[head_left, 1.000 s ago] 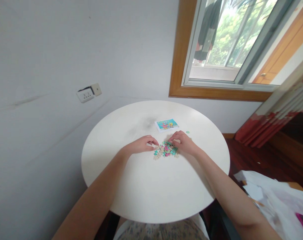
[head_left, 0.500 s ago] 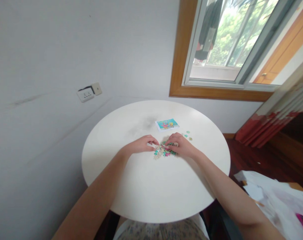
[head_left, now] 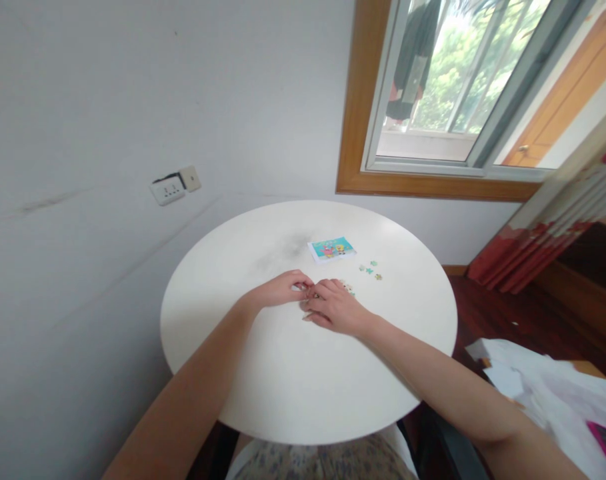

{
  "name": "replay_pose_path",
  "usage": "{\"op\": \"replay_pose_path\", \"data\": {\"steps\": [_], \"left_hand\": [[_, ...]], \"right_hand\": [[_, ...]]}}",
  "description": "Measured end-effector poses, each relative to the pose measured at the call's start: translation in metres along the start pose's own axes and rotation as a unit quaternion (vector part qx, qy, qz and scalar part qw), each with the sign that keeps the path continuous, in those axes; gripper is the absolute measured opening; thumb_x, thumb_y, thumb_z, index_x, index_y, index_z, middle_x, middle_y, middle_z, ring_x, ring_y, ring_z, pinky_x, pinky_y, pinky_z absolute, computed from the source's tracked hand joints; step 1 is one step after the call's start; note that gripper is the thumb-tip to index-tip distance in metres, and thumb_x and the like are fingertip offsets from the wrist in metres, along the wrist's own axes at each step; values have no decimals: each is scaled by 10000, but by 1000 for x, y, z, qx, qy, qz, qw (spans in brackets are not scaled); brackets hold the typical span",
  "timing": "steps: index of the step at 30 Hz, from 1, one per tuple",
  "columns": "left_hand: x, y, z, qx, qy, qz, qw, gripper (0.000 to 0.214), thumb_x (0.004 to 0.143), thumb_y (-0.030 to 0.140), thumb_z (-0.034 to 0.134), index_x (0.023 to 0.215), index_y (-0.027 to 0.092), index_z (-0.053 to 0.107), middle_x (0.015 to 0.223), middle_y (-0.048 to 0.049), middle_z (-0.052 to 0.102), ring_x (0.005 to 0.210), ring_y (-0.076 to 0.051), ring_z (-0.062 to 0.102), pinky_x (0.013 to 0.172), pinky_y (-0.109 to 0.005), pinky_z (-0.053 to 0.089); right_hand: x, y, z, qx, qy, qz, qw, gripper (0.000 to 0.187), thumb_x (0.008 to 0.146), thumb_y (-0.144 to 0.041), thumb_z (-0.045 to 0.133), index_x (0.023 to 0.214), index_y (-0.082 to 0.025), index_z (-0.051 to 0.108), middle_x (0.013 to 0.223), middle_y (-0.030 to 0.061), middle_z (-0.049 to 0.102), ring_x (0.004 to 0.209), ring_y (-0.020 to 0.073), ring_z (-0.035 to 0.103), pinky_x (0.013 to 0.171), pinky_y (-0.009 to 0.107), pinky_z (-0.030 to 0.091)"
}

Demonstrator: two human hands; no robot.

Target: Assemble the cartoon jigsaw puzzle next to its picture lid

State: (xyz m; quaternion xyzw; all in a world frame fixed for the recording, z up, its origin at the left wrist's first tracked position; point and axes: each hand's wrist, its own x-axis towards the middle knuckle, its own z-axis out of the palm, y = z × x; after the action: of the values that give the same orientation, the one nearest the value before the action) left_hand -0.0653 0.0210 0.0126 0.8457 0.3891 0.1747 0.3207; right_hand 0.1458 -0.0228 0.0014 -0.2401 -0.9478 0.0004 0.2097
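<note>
My right hand (head_left: 335, 308) lies flat, fingers stretched out, over the small heap of coloured puzzle pieces near the middle of the round white table (head_left: 283, 380); only a few pieces (head_left: 347, 287) show at its far edge. Touching its fingertips, my left hand (head_left: 283, 290) rests on the table with its fingers curled in a pinch; what they hold is too small to make out. Three loose puzzle pieces (head_left: 370, 270) lie apart to the right, beyond the hands. A small blue picture box (head_left: 331, 249) lies further back.
The table stands in a corner against a grey wall with a socket plate (head_left: 170, 190). A wood-framed window (head_left: 433, 100) is behind it. White bags and paper (head_left: 547, 393) lie on the dark floor at the right, beside red curtains (head_left: 543, 247).
My right hand has slid left across the heap and flattened over it, meeting the left hand. Three loose pieces at the right are uncovered. The left hand has hardly moved.
</note>
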Motion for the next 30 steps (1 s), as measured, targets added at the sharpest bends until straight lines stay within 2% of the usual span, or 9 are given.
{"op": "replay_pose_path", "data": {"steps": [5,8,12,15,17,21,23,26,30], "left_hand": [[1,-4,2,15,13,13,1000,305,768,349,579,980,144,658,971,-63,639,905,-192,576,847,-288,444],[1,-4,2,7,9,4,1000,302,762,354,587,971,148,657,959,-57,639,895,-190,578,832,-281,449],[0,-1,1,13,7,-3,1000,307,770,383,575,962,160,663,954,-55,640,904,-195,580,831,-279,452],[-1,1,0,25,4,7,1000,343,785,404,558,990,151,668,983,-73,638,921,-203,584,844,-288,452],[-1,1,-1,25,2,4,1000,354,786,400,559,1015,152,667,1016,-80,637,946,-207,584,858,-289,450],[-1,2,-1,20,2,-10,1000,355,780,410,572,1019,165,669,1031,-76,638,950,-200,582,856,-280,450],[-1,4,-1,16,-1,-13,1000,364,777,421,574,1011,159,670,1026,-79,639,942,-202,583,854,-283,451],[-1,6,-1,10,-1,-18,1000,358,779,430,567,991,162,673,1017,-80,645,937,-206,586,854,-287,451],[-1,8,-1,13,2,-21,1000,344,778,418,556,980,165,673,1008,-77,650,935,-210,589,850,-287,453]], "right_hand": [[4,-5,2,-9,14,-20,1000,247,932,-344,474,999,-195,659,1003,82,627,1025,208,467,908,382,317],[6,-3,5,53,69,35,996,227,922,-326,496,930,-214,693,963,60,651,985,195,499,895,376,331],[7,10,8,204,156,156,954,272,904,-361,519,787,-209,712,833,43,644,860,166,544,831,334,393],[4,27,4,282,206,197,916,333,881,-444,525,723,-201,688,787,38,616,823,164,558,807,324,420],[0,40,-1,292,224,215,905,349,869,-473,527,701,-202,667,801,37,612,830,164,559,808,318,425],[-13,75,-13,213,221,236,922,336,881,-451,512,729,-198,675,841,47,640,865,169,558,839,318,409],[-23,96,-19,121,185,276,935,286,873,-399,541,757,-190,698,850,60,657,897,182,555,884,340,379],[-39,122,-24,-10,133,378,916,262,863,-379,556,784,-194,724,934,85,652,950,218,527,858,360,371],[-48,133,-22,-61,109,410,903,265,855,-407,556,826,-217,738,978,92,643,978,246,499,788,353,381]]}}
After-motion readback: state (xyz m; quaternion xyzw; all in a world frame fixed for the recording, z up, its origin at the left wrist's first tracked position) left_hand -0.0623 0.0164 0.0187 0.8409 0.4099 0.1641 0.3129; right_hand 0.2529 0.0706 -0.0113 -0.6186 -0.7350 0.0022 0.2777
